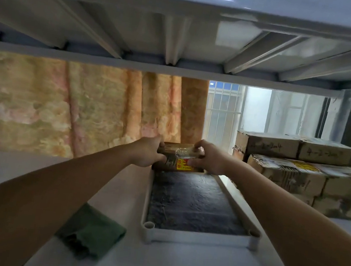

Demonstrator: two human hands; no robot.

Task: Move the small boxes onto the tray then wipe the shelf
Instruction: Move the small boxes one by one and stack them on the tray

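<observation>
A small brown cardboard box (179, 157) with a yellow and red label and clear tape sits at the far end of the tray. My left hand (148, 151) grips its left side and my right hand (208, 157) grips its right side, thumbs on top. The tray (195, 239) is a long white frame with a dark mat inside, lying lengthwise on the white shelf (18, 169). A folded green cloth (90, 231) lies on the shelf just left of the tray's near corner, partly under my left forearm.
The underside of the upper shelf (183, 37) hangs low overhead. Several larger cardboard boxes (295, 170) are stacked at the right rear. An orange patterned curtain (72, 109) hangs behind the shelf, with a barred window (222, 114) to its right.
</observation>
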